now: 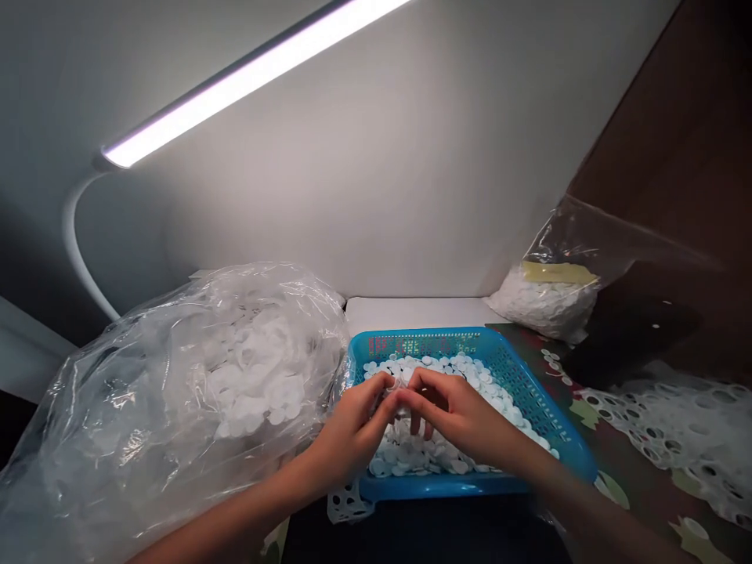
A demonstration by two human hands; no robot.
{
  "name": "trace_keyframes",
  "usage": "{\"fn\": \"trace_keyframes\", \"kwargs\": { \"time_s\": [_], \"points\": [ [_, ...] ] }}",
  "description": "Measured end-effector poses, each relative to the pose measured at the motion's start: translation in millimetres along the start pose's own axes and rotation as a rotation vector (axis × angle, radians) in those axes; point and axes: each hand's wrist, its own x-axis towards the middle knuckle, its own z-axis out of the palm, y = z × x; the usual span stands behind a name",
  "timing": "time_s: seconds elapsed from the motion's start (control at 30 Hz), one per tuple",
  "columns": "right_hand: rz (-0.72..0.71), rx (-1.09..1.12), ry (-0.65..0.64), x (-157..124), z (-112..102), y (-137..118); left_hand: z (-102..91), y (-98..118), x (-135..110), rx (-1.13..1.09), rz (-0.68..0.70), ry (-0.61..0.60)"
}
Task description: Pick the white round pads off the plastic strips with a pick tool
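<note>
Over the blue plastic basket [446,487], my left hand [351,423] and my right hand [455,401] meet fingertip to fingertip. Both are closed in a pinch around a small, pale, translucent piece [399,383]. Its exact kind is mostly hidden by the fingers. Below them, a heap of small white discs [414,460] fills much of the basket floor.
A big clear plastic bag [146,415] of white pieces bulges at left. Back right stands a smaller filled bag [544,305] with a yellow label. Perforated white sheets [675,439] lie at right. A lit lamp [252,82] hangs overhead.
</note>
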Motion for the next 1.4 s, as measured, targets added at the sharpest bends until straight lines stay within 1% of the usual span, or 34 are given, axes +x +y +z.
{"fn": "trace_keyframes", "kwargs": {
  "time_s": [0.07,0.17,0.23,0.3,0.4,0.47,0.57,0.6,0.63,0.67,0.7,0.77,0.87,0.93,1.03,1.13,1.23,1.4],
  "points": [
    [0.060,0.152,-0.062,-0.9,-3.7,1.1,-0.8,1.6,0.2,0.019,-0.003,-0.013],
    [0.101,0.289,-0.129,-0.8,-7.7,1.2,-2.2,5.6,0.5,-0.007,-0.028,-0.036],
    [0.118,0.352,-0.136,-0.6,-8.7,1.7,-2.9,7.1,1.0,-0.085,-0.069,-0.054],
    [0.132,0.405,-0.115,-0.5,-9.2,3.4,-3.4,5.6,1.7,-0.197,-0.120,-0.054],
    [0.139,0.459,-0.091,-0.8,-10.6,7.2,-4.0,-3.1,2.7,-0.353,-0.198,-0.032],
    [0.142,0.473,-0.098,-1.6,-13.0,7.7,-4.8,-10.8,3.0,-0.403,-0.257,-0.012],
    [0.131,0.472,-0.162,-4.1,-18.9,3.5,-6.0,-17.4,3.2,-0.410,-0.376,0.095],
    [0.122,0.462,-0.181,-5.1,-20.9,1.4,-6.0,-17.0,3.2,-0.411,-0.399,0.116],
    [0.115,0.439,-0.188,-6.1,-22.6,-0.5,-5.9,-15.2,3.2,-0.418,-0.400,0.111],
    [0.114,0.395,-0.178,-7.1,-23.8,-1.9,-5.5,-12.3,3.1,-0.428,-0.378,0.076],
    [0.113,0.322,-0.143,-7.9,-24.4,-2.6,-4.9,-8.8,2.9,-0.435,-0.337,0.019],
    [0.099,0.118,-0.028,-9.1,-23.7,-2.1,-3.5,-1.5,2.1,-0.439,-0.261,-0.073],
    [0.022,-0.150,0.141,-10.3,-19.7,0.6,-2.3,3.8,0.8,-0.443,-0.268,-0.102],
    [-0.014,-0.212,0.182,-11.3,-17.1,0.9,-2.0,3.5,0.2,-0.456,-0.284,-0.118],
    [-0.023,-0.223,0.144,-13.5,-14.7,-2.5,-1.6,3.1,-0.2,-0.441,-0.255,-0.156],
    [-0.028,-0.216,0.063,-15.7,-13.1,-7.0,-1.0,5.8,-0.1,-0.317,-0.209,-0.160],
    [-0.034,-0.235,0.017,-17.5,-12.0,-8.4,-1.6,9.1,0.2,-0.193,-0.171,-0.178],
    [-0.054,-0.278,-0.044,-18.7,-14.3,-6.6,-2.8,10.0,0.7,-0.157,-0.139,-0.213]
  ]
}}
